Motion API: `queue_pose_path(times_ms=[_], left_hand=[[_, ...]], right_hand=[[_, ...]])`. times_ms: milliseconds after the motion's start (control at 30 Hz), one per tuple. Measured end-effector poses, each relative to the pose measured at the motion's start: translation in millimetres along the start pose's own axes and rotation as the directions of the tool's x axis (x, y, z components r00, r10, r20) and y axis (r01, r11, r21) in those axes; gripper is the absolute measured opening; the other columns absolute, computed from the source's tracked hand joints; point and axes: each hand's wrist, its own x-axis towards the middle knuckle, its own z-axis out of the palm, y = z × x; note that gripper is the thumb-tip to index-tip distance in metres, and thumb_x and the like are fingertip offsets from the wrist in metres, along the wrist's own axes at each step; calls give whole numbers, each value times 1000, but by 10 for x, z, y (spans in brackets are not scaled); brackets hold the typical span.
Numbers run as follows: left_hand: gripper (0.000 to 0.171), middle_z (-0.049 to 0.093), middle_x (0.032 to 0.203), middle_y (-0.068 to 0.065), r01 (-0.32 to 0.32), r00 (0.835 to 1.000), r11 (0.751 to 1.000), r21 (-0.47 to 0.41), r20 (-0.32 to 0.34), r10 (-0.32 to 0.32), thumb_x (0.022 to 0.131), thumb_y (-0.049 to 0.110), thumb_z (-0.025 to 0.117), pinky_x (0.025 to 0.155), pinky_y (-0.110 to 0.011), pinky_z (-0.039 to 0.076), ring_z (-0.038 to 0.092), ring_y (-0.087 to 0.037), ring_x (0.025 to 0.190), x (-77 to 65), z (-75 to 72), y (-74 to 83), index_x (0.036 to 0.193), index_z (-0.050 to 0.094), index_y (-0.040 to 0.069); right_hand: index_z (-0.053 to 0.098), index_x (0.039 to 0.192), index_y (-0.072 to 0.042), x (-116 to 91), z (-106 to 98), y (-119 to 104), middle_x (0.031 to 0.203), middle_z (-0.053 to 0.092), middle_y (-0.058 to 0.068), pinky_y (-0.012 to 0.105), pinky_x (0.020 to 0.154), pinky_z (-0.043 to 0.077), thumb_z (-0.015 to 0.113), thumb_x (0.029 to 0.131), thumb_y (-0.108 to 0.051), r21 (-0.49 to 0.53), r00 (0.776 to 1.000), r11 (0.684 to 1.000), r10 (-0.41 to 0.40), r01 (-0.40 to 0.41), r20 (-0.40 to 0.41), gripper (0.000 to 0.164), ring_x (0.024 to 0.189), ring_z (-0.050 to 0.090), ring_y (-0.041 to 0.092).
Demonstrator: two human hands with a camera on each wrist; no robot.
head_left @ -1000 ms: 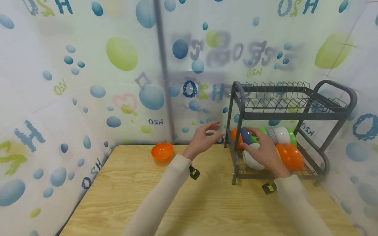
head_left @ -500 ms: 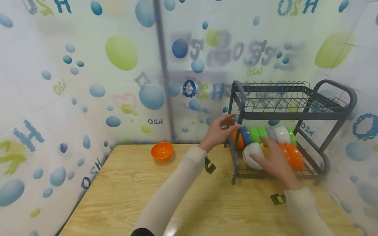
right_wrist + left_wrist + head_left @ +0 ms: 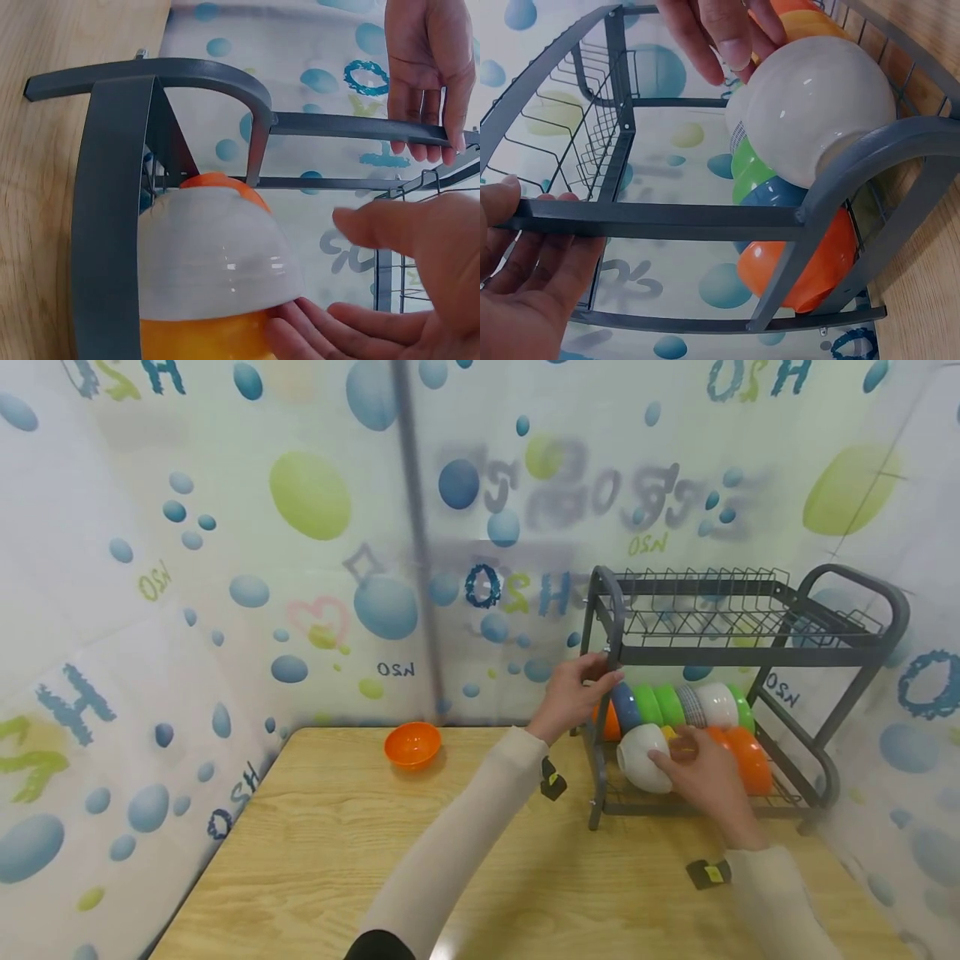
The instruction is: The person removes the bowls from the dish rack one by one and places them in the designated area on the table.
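Note:
My left hand (image 3: 568, 700) grips the left side post of a grey two-tier dish rack (image 3: 705, 656), fingers curled round the bar in the left wrist view. At the lower tier my right hand (image 3: 707, 777) reaches to a white bowl (image 3: 641, 762) lying on its side at the front left. In the right wrist view its fingertips (image 3: 289, 319) are right at the white bowl's rim, where it meets a yellow bowl (image 3: 206, 337). The thumb (image 3: 367, 225) is raised away from the bowl. Orange bowls (image 3: 750, 760) sit to the right of this hand.
Behind the white bowl runs a row of bowls, among them a blue one (image 3: 625, 706) and green ones (image 3: 666, 703). The upper wire tier (image 3: 705, 618) overhangs them. An orange bowl (image 3: 412, 746) stands at the back left of the wooden table (image 3: 322, 843).
My left hand has moved right from over the table and taken hold of the rack's post. The right hand has drawn back and down from the back row to the white bowl's rim.

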Motion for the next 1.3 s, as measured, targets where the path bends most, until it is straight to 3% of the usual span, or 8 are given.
queue_pose_path(times_ms=[133,400,633,733,967,1300], left_hand=[[24,77,110,-4,0,1000,1000,-16,-9,0,102,29,65,71,-19,52,65,-2,92,-1,8,-16,119,74,14],[23,77,106,-3,-12,1000,999,-36,-21,11,101,29,67,69,-20,54,64,-2,87,-29,19,-64,117,75,15],[23,78,109,-2,-24,999,999,-44,-27,22,101,28,67,68,-19,52,64,-2,87,-42,21,-72,118,75,15],[22,78,110,-2,-26,999,998,-56,-28,25,101,27,67,68,-19,52,65,-3,88,-42,24,-74,118,75,15],[24,77,109,-3,-17,1000,998,-63,-21,15,102,27,66,70,-20,56,64,-1,89,-38,39,-80,120,74,14],[24,77,109,-4,-26,999,998,-50,-29,25,102,25,66,71,-18,55,63,1,87,-29,39,-66,121,74,13]], right_hand=[[45,144,11,8,15,-11,135,60,34,48,85,62,66,99,-44,-6,999,999,31,-31,-6,74,117,63,47],[63,128,11,50,-2,-50,125,65,33,49,83,58,64,100,-33,-56,998,997,58,-57,8,52,97,62,39],[67,123,12,113,-30,-77,114,70,30,37,73,49,68,98,-29,-51,993,992,116,-114,29,48,90,56,34],[67,124,11,151,-36,-53,114,70,29,35,71,46,70,97,-30,-45,989,990,139,-137,42,49,90,54,34],[64,130,7,187,-38,68,126,66,29,39,80,51,68,98,-35,20,981,984,177,-180,81,53,97,57,35],[55,142,5,184,-62,163,139,57,29,41,90,51,66,98,-45,168,954,946,253,-279,161,68,111,54,38]])
